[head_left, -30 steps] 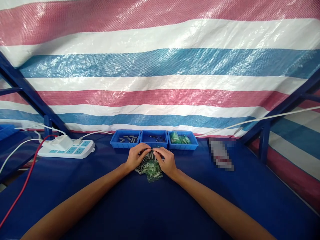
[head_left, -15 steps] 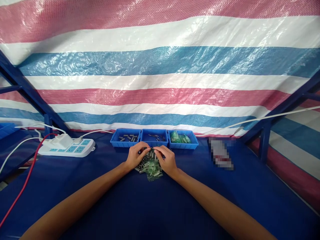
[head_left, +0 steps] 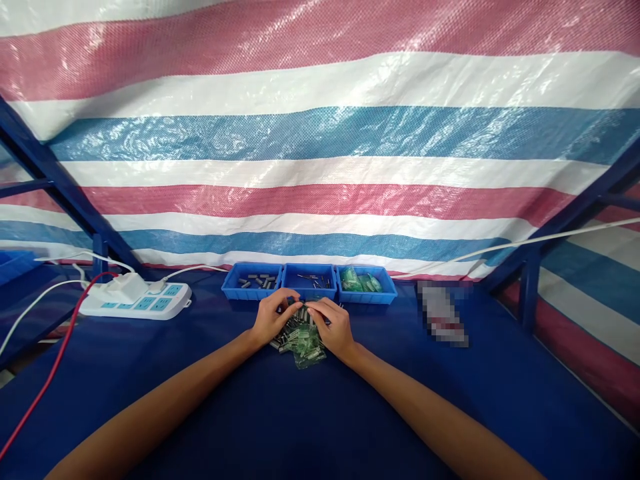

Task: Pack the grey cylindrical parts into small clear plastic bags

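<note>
Centrally on the blue tabletop (head_left: 300, 427), both hands meet over a small pile of parts (head_left: 301, 341): dark short cylinders and clear green packets, heaped just in front of a row of three blue trays. The left hand (head_left: 271, 321) and right hand (head_left: 336, 328) curl inward with their fingertips almost touching above the far edge of the pile. Whether either grip is closed on a piece cannot be told, since whatever lies between the fingers is too small to make out. The left tray (head_left: 250, 294) holds dark cylinders, the middle tray (head_left: 309, 294) thin pins, and the right tray (head_left: 367, 297) green packets. Their walls touch side by side, and their backs sit close to the foot of the striped tarp (head_left: 320, 167), which closes off the far side. To the left, well apart from the hands, a white power strip (head_left: 137, 301) lies near the tabletop's edge, with a red cable (head_left: 47, 377) running down toward the near left corner. To the right, a blurred item (head_left: 443, 315) lies between the trays and a blue frame post (head_left: 529, 283). Bare cloth spreads wide on both sides of the forearms and toward the near edge.
</note>
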The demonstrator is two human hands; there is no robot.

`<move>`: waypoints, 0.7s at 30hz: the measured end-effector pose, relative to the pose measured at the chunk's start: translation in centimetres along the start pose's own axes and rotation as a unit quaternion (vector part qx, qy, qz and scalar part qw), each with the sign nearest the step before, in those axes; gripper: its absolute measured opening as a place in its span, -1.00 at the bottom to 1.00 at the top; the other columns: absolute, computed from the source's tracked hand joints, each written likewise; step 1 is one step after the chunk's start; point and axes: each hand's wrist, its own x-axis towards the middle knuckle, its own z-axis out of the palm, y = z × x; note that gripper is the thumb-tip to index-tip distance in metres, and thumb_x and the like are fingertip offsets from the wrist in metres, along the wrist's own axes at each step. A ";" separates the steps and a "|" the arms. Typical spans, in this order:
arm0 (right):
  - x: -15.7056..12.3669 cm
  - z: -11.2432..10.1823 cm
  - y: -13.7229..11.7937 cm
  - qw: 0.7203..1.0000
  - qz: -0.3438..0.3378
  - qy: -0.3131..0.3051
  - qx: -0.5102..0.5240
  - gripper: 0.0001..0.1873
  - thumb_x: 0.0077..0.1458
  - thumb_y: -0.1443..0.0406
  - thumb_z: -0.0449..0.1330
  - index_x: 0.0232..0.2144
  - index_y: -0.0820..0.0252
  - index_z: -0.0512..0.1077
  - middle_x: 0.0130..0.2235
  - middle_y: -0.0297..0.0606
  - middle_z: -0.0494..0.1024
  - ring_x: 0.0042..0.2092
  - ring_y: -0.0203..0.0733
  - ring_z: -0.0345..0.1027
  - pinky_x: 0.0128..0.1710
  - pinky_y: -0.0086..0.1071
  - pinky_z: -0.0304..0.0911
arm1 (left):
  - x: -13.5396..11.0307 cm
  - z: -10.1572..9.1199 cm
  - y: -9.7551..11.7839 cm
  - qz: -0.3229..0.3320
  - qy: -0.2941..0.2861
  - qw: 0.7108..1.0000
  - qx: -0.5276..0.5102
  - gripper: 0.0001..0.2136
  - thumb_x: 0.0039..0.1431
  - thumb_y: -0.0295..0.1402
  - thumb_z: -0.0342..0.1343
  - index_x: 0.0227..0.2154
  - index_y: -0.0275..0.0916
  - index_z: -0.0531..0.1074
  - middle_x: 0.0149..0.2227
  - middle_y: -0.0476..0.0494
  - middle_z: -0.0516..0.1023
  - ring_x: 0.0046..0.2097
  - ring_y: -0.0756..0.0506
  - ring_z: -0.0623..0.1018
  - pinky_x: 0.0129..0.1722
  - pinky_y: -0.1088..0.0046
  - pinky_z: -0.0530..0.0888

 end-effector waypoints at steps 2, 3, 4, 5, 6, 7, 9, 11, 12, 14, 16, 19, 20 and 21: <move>0.1 0.0 0.0 1.000 -0.001 0.003 0.000 -0.74 0.22 0.30 0.01 -0.20 0.23 0.48 -0.37 -0.19 0.47 -0.37 -0.24 0.34 -0.36 -0.39 0.25 | 0.0 0.0 -0.1 0.011 -0.006 1.000 -0.003 -0.87 0.19 -0.32 0.08 -0.33 -0.28 0.43 -0.33 -0.12 0.48 -0.46 0.03 0.41 -0.42 0.52 0.38; 0.1 0.0 0.0 1.000 -0.001 0.003 -0.001 -0.74 0.22 0.30 0.01 -0.20 0.23 0.48 -0.36 -0.19 0.48 -0.37 -0.25 0.34 -0.37 -0.40 0.25 | 0.0 0.0 -0.1 0.015 -0.009 1.000 -0.005 -0.87 0.19 -0.32 0.07 -0.35 -0.28 0.43 -0.34 -0.12 0.48 -0.43 0.02 0.42 -0.41 0.52 0.38; 0.1 0.0 0.1 1.000 0.001 0.003 -0.004 -0.74 0.22 0.30 0.01 -0.19 0.23 0.48 -0.37 -0.19 0.48 -0.38 -0.25 0.34 -0.37 -0.40 0.25 | 0.0 0.0 -0.1 0.017 -0.011 1.000 -0.006 -0.87 0.19 -0.33 0.07 -0.36 -0.28 0.43 -0.34 -0.13 0.48 -0.41 0.01 0.44 -0.40 0.52 0.38; 0.2 0.0 0.1 1.000 0.004 0.002 -0.008 -0.74 0.22 0.29 0.01 -0.19 0.24 0.48 -0.38 -0.20 0.49 -0.40 -0.26 0.34 -0.39 -0.41 0.24 | 0.0 0.0 -0.2 0.016 -0.011 1.000 -0.007 -0.87 0.20 -0.33 0.06 -0.35 -0.29 0.43 -0.34 -0.13 0.48 -0.39 0.00 0.44 -0.40 0.52 0.38; 0.2 0.1 0.1 1.000 0.010 0.001 -0.013 -0.73 0.22 0.28 0.01 -0.19 0.24 0.48 -0.39 -0.20 0.49 -0.42 -0.27 0.33 -0.41 -0.42 0.24 | 0.0 0.0 -0.2 0.014 -0.009 1.000 -0.007 -0.87 0.20 -0.33 0.06 -0.35 -0.29 0.42 -0.34 -0.13 0.48 -0.38 0.00 0.45 -0.39 0.51 0.38; 0.2 0.1 0.2 1.000 0.016 0.000 -0.018 -0.73 0.22 0.28 0.01 -0.21 0.25 0.48 -0.41 -0.21 0.49 -0.44 -0.28 0.32 -0.42 -0.42 0.23 | 0.0 0.0 -0.2 0.013 -0.006 1.000 -0.006 -0.87 0.21 -0.33 0.05 -0.36 -0.29 0.42 -0.34 -0.13 0.47 -0.37 -0.01 0.45 -0.37 0.51 0.38; 0.1 0.2 0.2 0.999 0.027 -0.003 -0.024 -0.74 0.22 0.26 0.02 -0.27 0.25 0.49 -0.44 -0.23 0.47 -0.46 -0.29 0.29 -0.43 -0.43 0.21 | -0.1 0.0 -0.3 0.009 0.002 1.000 -0.004 -0.86 0.21 -0.32 0.05 -0.36 -0.29 0.41 -0.34 -0.13 0.47 -0.37 -0.01 0.45 -0.35 0.50 0.39; 0.0 0.1 0.0 0.999 0.036 0.000 -0.022 -0.73 0.21 0.25 0.03 -0.37 0.25 0.48 -0.48 -0.26 0.44 -0.47 -0.30 0.27 -0.43 -0.43 0.19 | -0.2 0.0 -0.3 0.002 0.009 1.000 -0.001 -0.85 0.21 -0.30 0.04 -0.36 -0.28 0.41 -0.34 -0.12 0.47 -0.40 0.00 0.44 -0.36 0.50 0.38; 0.1 0.1 -0.1 0.999 0.041 0.005 -0.018 -0.72 0.20 0.24 0.04 -0.41 0.24 0.47 -0.51 -0.27 0.42 -0.48 -0.30 0.25 -0.42 -0.43 0.18 | -0.2 0.0 -0.2 -0.006 0.013 1.000 -0.002 -0.84 0.21 -0.29 0.04 -0.35 -0.28 0.41 -0.34 -0.12 0.47 -0.42 0.01 0.43 -0.38 0.50 0.38; 0.3 -0.1 -0.2 0.997 0.066 0.032 -0.006 -0.69 0.19 0.20 0.05 -0.51 0.24 0.43 -0.55 -0.31 0.37 -0.50 -0.32 0.22 -0.44 -0.43 0.16 | -0.2 0.0 -0.2 -0.027 0.021 0.999 -0.004 -0.84 0.22 -0.28 0.03 -0.32 -0.27 0.39 -0.35 -0.10 0.46 -0.48 0.03 0.39 -0.42 0.51 0.37; 1.0 -0.5 -0.2 0.990 0.120 0.075 0.019 -0.63 0.17 0.16 0.07 -0.59 0.24 0.37 -0.61 -0.36 0.30 -0.54 -0.34 0.16 -0.48 -0.45 0.14 | -0.2 0.1 -0.1 -0.044 0.019 0.999 -0.008 -0.85 0.22 -0.28 0.02 -0.30 -0.26 0.38 -0.37 -0.08 0.44 -0.52 0.05 0.36 -0.45 0.52 0.35; 2.6 -1.3 0.0 0.964 0.221 0.108 0.097 -0.60 0.15 0.08 0.07 -0.58 0.24 0.36 -0.68 -0.42 0.22 -0.60 -0.37 0.11 -0.56 -0.47 0.12 | -0.1 0.1 -0.1 -0.053 0.006 0.998 -0.016 -0.85 0.23 -0.28 0.00 -0.28 -0.25 0.37 -0.43 -0.04 0.40 -0.56 0.06 0.33 -0.49 0.53 0.33; 3.2 -1.6 0.1 0.955 0.247 0.095 0.136 -0.61 0.13 0.07 0.08 -0.53 0.26 0.39 -0.68 -0.42 0.23 -0.61 -0.37 0.13 -0.57 -0.47 0.13 | -0.1 0.1 -0.1 -0.054 0.006 0.998 -0.021 -0.85 0.24 -0.28 -0.01 -0.27 -0.25 0.37 -0.46 -0.03 0.39 -0.57 0.05 0.33 -0.50 0.53 0.32; 3.8 -2.0 0.2 0.942 0.273 0.075 0.180 -0.62 0.10 0.06 0.10 -0.49 0.27 0.42 -0.66 -0.40 0.28 -0.61 -0.36 0.16 -0.59 -0.47 0.15 | -0.1 0.2 -0.2 -0.056 0.008 0.998 -0.025 -0.85 0.24 -0.28 -0.02 -0.27 -0.24 0.37 -0.48 -0.02 0.37 -0.58 0.05 0.32 -0.51 0.53 0.32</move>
